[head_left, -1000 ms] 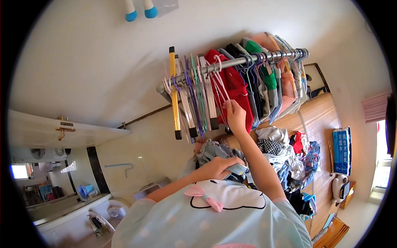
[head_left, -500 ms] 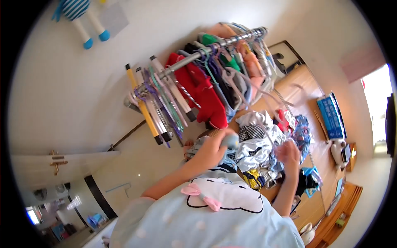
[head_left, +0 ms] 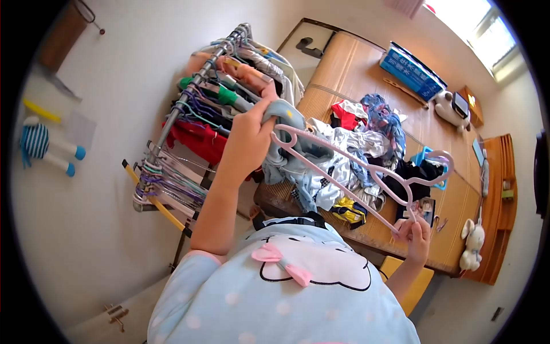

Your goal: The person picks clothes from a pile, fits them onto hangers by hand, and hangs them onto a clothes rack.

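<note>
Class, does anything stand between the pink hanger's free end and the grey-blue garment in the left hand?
Nothing visible does. The pink hanger, held at one end by the right hand, overlaps the grey-blue garment beside the left hand; contact is hard to judge.

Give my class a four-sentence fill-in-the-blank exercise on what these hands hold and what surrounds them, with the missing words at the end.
1. The right hand holds a hanger coloured ____.
2. The left hand holds a pale garment with a spot coloured ____.
3. The large pack on the table is mainly ____.
4. In the picture, the clothes rail stands to the ____ of the table.

Missing words: pink; yellow; blue; left.
</note>
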Tool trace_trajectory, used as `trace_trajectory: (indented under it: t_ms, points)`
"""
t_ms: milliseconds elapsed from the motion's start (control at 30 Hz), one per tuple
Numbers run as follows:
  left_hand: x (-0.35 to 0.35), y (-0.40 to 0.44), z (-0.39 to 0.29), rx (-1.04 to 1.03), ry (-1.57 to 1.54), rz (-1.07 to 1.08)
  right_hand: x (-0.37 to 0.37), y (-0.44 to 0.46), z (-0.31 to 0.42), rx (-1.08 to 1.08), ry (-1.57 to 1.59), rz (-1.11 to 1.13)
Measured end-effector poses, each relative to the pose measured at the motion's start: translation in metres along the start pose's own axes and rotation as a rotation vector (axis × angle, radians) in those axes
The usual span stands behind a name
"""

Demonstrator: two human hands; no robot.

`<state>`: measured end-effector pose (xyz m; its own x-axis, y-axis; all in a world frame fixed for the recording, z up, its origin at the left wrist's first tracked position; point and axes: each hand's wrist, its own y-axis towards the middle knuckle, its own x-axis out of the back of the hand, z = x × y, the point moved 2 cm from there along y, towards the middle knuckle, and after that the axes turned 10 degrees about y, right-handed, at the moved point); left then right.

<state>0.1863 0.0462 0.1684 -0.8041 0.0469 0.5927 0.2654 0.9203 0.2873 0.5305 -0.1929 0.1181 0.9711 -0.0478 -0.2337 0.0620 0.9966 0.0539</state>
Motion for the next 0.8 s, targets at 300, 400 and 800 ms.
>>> trace_trajectory:
  t_ms: [300, 400, 800]
  points:
    - [-0.033, -0.01, -0.047, -0.176, 0.106, 0.09, -0.066, 0.025, -0.001, -0.033, -0.424, -0.117]
    - [-0.03, -0.016, -0.056, -0.131, 0.043, 0.183, -0.082, 0.033, -0.022, 0.103, -0.341, -0.096]
    - [0.006, 0.04, -0.059, -0.874, 0.404, 0.107, -0.076, 0.046, -0.024, 0.066, 0.008, 0.012]
